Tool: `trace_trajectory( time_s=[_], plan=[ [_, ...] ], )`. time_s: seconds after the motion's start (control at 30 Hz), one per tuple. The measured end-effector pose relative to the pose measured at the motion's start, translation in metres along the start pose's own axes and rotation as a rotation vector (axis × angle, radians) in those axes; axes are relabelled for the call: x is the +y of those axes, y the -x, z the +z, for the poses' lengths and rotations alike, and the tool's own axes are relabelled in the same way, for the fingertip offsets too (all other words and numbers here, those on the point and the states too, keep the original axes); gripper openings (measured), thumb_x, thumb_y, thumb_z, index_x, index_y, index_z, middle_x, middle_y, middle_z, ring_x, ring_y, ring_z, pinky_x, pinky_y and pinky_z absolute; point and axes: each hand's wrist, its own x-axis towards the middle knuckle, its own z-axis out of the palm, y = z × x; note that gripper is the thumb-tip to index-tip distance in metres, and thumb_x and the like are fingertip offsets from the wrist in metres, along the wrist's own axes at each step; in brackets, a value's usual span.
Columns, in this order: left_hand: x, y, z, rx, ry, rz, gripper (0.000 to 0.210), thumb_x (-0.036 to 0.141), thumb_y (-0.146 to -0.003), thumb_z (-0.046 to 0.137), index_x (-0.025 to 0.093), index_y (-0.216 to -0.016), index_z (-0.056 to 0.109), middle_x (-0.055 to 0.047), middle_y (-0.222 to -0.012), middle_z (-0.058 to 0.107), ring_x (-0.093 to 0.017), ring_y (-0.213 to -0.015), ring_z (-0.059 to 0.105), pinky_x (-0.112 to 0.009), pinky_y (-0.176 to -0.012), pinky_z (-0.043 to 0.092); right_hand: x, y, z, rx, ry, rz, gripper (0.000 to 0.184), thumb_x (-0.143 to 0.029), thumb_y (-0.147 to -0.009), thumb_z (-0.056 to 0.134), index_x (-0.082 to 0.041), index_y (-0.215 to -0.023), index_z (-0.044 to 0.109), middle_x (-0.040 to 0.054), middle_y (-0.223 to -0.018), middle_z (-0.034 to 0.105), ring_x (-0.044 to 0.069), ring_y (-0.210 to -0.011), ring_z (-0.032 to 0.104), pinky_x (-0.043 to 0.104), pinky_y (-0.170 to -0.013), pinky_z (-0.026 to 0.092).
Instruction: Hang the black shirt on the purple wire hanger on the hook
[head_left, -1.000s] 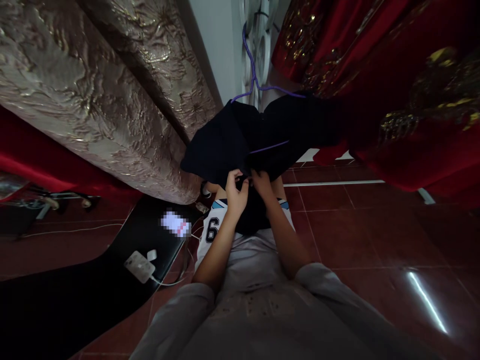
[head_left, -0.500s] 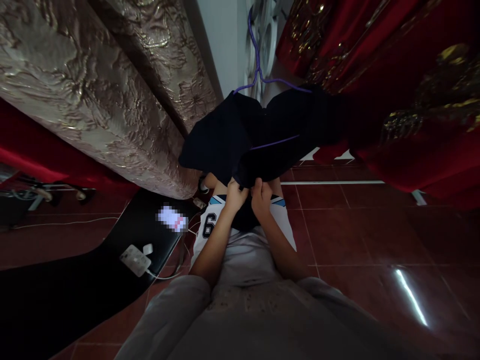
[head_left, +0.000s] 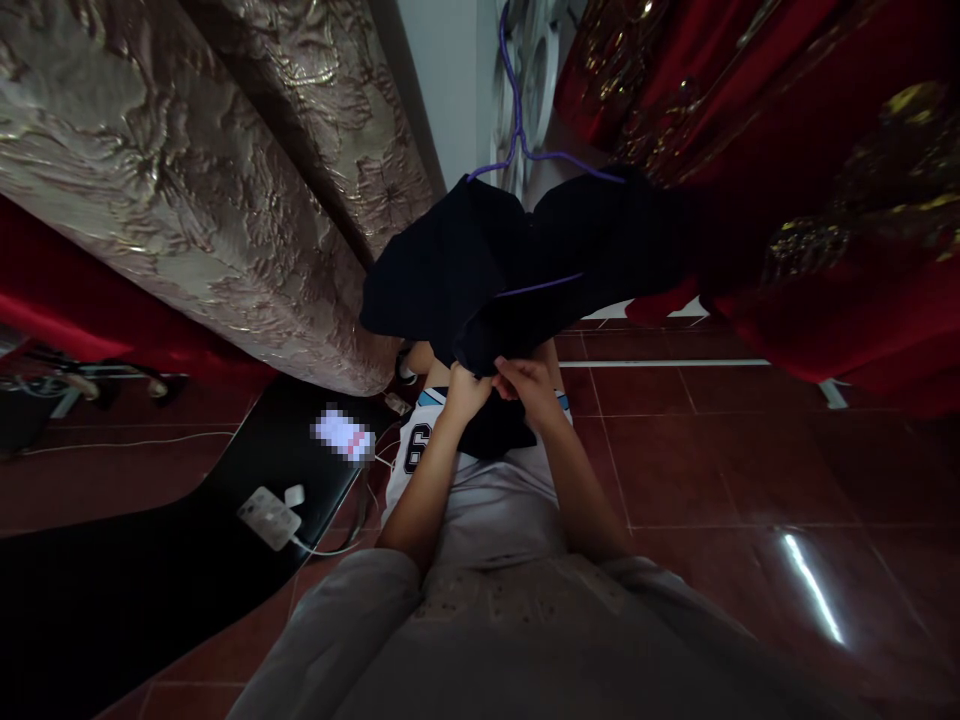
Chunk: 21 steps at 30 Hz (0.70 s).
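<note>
A dark navy garment [head_left: 427,270] hangs on a purple wire hanger [head_left: 517,130] in front of my lap. The hanger's bottom bar shows across the garment's opening. My left hand [head_left: 469,392] is closed on the garment's near edge, its fingertips partly hidden by cloth. Just to the right, my right hand [head_left: 526,385] has thumb and fingers pinched together at the same edge. What exactly lies between those fingers is too dark to make out. Part of the dark cloth drapes down over my white shorts [head_left: 414,450].
Left of me, a black bench [head_left: 187,530] carries a lit phone [head_left: 343,435], a white power bank [head_left: 268,517] with a cable and a small white case [head_left: 295,495]. Patterned beige curtains [head_left: 285,250] hang at left, red gold-trimmed fabric [head_left: 847,220] at right. Red tiles [head_left: 675,460] cover the floor.
My right hand has shifted slightly right and turned, with its fingers now pinched sideways at the edge. My left hand stays on the garment, whose near edge has moved a little left.
</note>
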Motion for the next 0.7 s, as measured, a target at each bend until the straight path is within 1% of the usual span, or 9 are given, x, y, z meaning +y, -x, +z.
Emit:
trace_trajectory(
  time_s=[0.13, 0.27, 0.37, 0.47, 0.53, 0.6, 0.7],
  plan=[
    [0.0, 0.002, 0.001, 0.003, -0.038, 0.069, 0.029, 0.022, -0.08, 0.058, 0.02, -0.052, 0.054, -0.001, -0.052, 0.058, -0.015, -0.053, 0.053, -0.028, -0.057, 0.042, 0.006, -0.001, -0.004, 0.011, 0.006, -0.038, 0.061, -0.076, -0.078, 0.066, -0.018, -0.061, 0.06, 0.0002, -0.051, 0.056, 0.008, -0.045, 0.045, 0.023, -0.045, 0.03],
    [-0.001, 0.002, 0.0, 0.069, -0.08, 0.086, 0.034, 0.023, -0.08, 0.059, 0.021, -0.05, 0.043, 0.0, -0.051, 0.051, -0.014, -0.053, 0.049, -0.027, -0.056, 0.039, 0.01, -0.001, -0.005, -0.042, -0.019, -0.073, 0.057, -0.073, -0.083, 0.065, -0.019, -0.065, 0.059, -0.0016, -0.052, 0.054, 0.008, -0.046, 0.044, 0.023, -0.047, 0.031],
    [-0.002, 0.003, 0.003, 0.121, -0.104, 0.093, 0.037, 0.025, -0.081, 0.059, 0.021, -0.051, 0.039, 0.0, -0.051, 0.049, -0.015, -0.054, 0.048, -0.028, -0.056, 0.038, 0.014, -0.001, -0.004, -0.02, -0.056, -0.103, 0.054, -0.069, -0.083, 0.067, -0.02, -0.063, 0.056, -0.0027, -0.052, 0.051, 0.008, -0.047, 0.043, 0.024, -0.049, 0.033],
    [-0.003, 0.005, 0.007, 0.173, -0.124, 0.091, 0.033, 0.027, -0.081, 0.059, 0.022, -0.055, 0.04, -0.001, -0.055, 0.051, -0.016, -0.059, 0.05, -0.028, -0.06, 0.041, 0.017, -0.001, -0.004, 0.044, -0.076, -0.124, 0.053, -0.065, -0.082, 0.07, -0.019, -0.06, 0.054, -0.0028, -0.052, 0.051, 0.008, -0.048, 0.042, 0.024, -0.05, 0.034],
    [-0.004, 0.006, 0.009, 0.2, -0.138, 0.087, 0.029, 0.027, -0.081, 0.059, 0.022, -0.058, 0.043, -0.001, -0.059, 0.053, -0.017, -0.063, 0.053, -0.029, -0.062, 0.043, 0.016, -0.001, -0.004, 0.06, -0.093, -0.127, 0.051, -0.065, -0.082, 0.07, -0.019, -0.062, 0.057, -0.0032, -0.051, 0.049, 0.008, -0.047, 0.041, 0.024, -0.049, 0.033],
    [-0.004, 0.008, 0.01, 0.216, -0.149, 0.085, 0.027, 0.026, -0.082, 0.059, 0.022, -0.06, 0.045, -0.001, -0.06, 0.054, -0.017, -0.064, 0.054, -0.029, -0.062, 0.044, 0.013, 0.0, -0.004, 0.046, -0.105, -0.125, 0.048, -0.063, -0.083, 0.068, -0.019, -0.066, 0.061, -0.0039, -0.049, 0.048, 0.008, -0.046, 0.041, 0.023, -0.048, 0.031],
    [-0.002, 0.008, 0.01, 0.225, -0.164, 0.09, 0.026, 0.026, -0.086, 0.058, 0.021, -0.062, 0.049, -0.002, -0.061, 0.056, -0.017, -0.061, 0.054, -0.029, -0.061, 0.044, 0.001, 0.003, -0.001, -0.016, -0.09, -0.128, 0.044, -0.059, -0.086, 0.065, -0.018, -0.07, 0.064, -0.0038, -0.049, 0.048, 0.008, -0.044, 0.042, 0.022, -0.046, 0.029]
  ],
)
